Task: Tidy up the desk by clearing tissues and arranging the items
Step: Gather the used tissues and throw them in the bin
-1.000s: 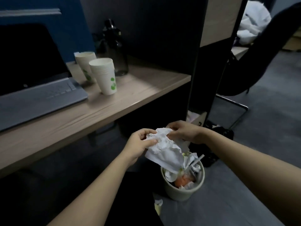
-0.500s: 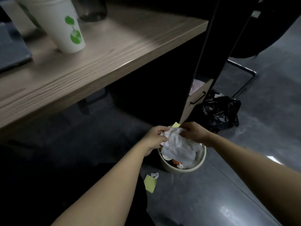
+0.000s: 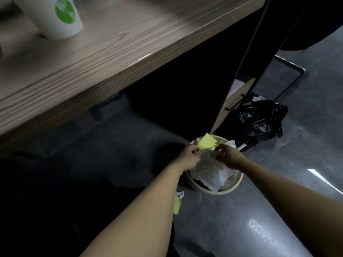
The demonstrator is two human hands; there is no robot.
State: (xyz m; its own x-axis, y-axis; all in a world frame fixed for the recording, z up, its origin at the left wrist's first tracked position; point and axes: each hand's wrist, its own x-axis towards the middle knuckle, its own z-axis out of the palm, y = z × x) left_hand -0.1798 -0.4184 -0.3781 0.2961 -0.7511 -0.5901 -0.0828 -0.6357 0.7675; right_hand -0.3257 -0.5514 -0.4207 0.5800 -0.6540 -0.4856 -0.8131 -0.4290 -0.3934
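A crumpled white tissue wad [image 3: 211, 171] lies over the mouth of a small cream waste bin [image 3: 235, 184] on the floor. My left hand [image 3: 189, 156] grips the wad's left edge, and my right hand [image 3: 229, 157] pinches its top right. A yellow sticky note [image 3: 207, 140] sticks up at the bin's far rim, just above my left fingers. On the wooden desk [image 3: 115, 45] at the top left stands a white paper cup with a green print [image 3: 57, 17].
A black rubbish bag [image 3: 261, 121] sits on the floor right of the bin, below a drawer unit [image 3: 235, 101]. A yellow note and a white scrap [image 3: 177, 201] lie on the floor near the bin. A chair's metal base [image 3: 293, 71] is at the right.
Both hands have lowered the tissue wad from above the bin down onto its mouth. My view has tilted down, so the laptop and bottle have left the frame.
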